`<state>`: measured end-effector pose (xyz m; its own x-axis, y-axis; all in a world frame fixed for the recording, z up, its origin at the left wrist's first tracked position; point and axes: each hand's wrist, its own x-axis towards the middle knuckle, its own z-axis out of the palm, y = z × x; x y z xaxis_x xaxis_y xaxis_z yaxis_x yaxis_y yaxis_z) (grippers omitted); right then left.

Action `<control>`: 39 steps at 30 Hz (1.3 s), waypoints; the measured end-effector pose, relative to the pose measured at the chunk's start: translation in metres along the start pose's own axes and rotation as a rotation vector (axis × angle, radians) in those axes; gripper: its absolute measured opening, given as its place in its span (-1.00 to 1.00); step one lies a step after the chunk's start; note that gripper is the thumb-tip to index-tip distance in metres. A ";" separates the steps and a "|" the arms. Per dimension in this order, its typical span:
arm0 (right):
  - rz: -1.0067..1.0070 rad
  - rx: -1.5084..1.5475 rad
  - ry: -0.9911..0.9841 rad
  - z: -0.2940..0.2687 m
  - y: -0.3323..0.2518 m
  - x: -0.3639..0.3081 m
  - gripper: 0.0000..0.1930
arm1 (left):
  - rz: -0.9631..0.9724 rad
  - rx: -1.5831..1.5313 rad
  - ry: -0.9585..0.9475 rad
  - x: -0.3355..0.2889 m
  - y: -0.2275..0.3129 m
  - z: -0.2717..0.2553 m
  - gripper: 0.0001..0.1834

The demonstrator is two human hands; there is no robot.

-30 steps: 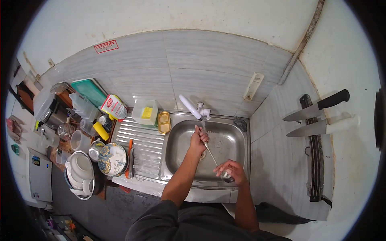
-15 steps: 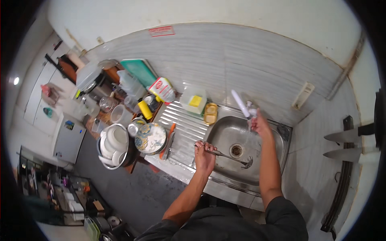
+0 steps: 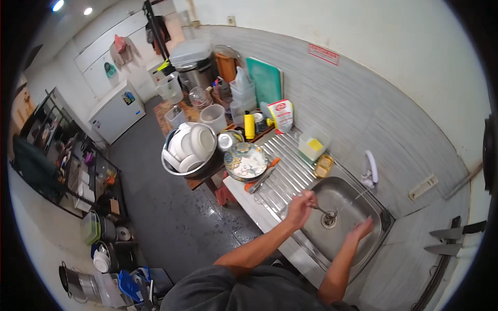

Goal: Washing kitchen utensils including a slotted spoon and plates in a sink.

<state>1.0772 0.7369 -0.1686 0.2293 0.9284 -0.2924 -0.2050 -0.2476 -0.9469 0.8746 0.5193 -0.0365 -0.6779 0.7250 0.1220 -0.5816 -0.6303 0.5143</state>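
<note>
My left hand is closed around the handle of a serving fork, a long metal utensil with a pronged head. Its head hangs over the drain of the steel sink. On the basin's right side, my right hand is held over the sink with fingers stretched out and nothing visible in it. Behind the basin stands a white curved faucet. A thin pale line runs from its base toward the basin; I cannot tell if it is water. A gold-coloured tray rests on the sink's back left corner.
Left of the basin, the ribbed drainboard bears a stack of patterned plates, an orange-handled knife and a clear tub with a yellow sponge. A large bowl of white dishes stands farther left. Knives hang on the right wall.
My right hand has left the faucet and come down nearer me over the basin. The serving fork in my left hand now points toward the drain. The view has swung left.
</note>
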 end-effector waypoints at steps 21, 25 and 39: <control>0.797 1.474 -1.398 -0.055 0.184 -0.164 -0.60 | 0.751 1.360 -1.736 -0.084 0.020 -0.020 -0.67; 0.691 1.144 -1.170 -0.044 0.139 -0.191 -0.62 | 0.839 1.556 -1.611 -0.098 0.046 -0.053 -0.53; -0.444 0.400 -0.414 -0.030 -0.133 -0.276 -0.65 | 1.237 1.445 -1.147 -0.112 0.167 0.110 0.12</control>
<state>1.0698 0.5055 0.0345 0.0087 0.9662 0.2578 -0.5272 0.2234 -0.8198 0.9032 0.3637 0.1289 0.4523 0.3900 0.8021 0.7943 -0.5852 -0.1633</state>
